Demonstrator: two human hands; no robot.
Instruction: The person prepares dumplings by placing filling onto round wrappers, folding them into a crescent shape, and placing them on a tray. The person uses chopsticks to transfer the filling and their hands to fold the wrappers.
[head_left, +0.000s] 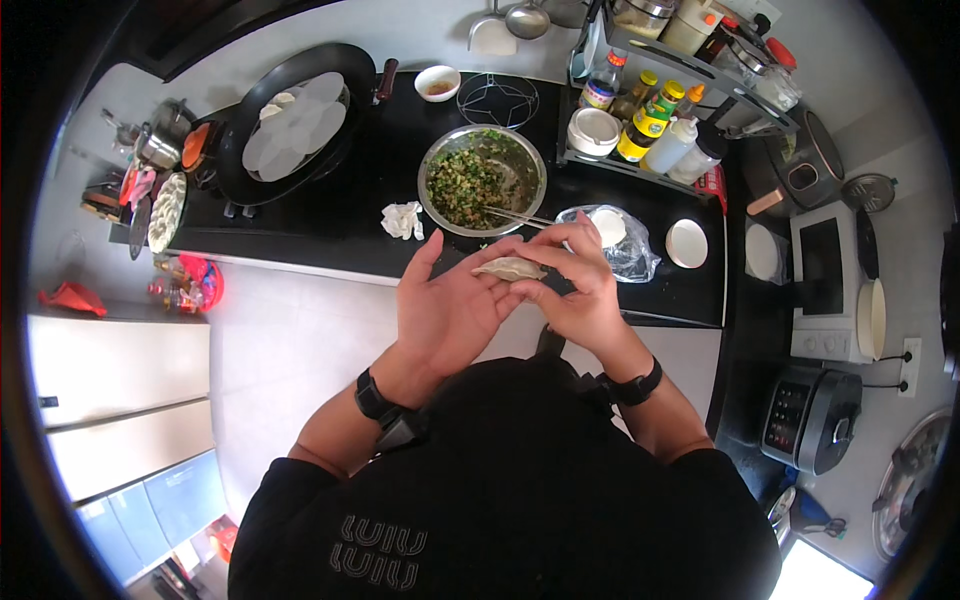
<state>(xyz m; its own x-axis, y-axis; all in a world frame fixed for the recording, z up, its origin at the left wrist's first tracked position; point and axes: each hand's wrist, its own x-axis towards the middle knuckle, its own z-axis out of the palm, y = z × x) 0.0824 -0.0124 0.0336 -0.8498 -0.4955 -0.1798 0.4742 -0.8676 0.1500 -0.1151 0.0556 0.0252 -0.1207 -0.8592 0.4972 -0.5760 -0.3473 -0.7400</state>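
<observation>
A folded dumpling (510, 268) lies across the fingers of my left hand (456, 311), which is turned palm up with the thumb raised. My right hand (574, 274) pinches its right end between thumb and fingers. Just beyond the hands stands a steel bowl (536, 161) of chopped green filling (465, 180), a pair of metal chopsticks (517, 217) leaning over its rim. Pale round wrappers (609, 227) sit on a clear plastic bag (634, 255) behind my right hand. A crumpled white tissue (403, 221) is left of the bowl.
On the left, a black wok (247, 112) holds overlapping pale round sheets (296, 135). Beside it is a plate of dumplings (166, 212). A sauce bowl (437, 83) and wire trivet (498, 101) stand behind. Rightward are a condiment rack (637, 169), white bowl (687, 244) and microwave (825, 277).
</observation>
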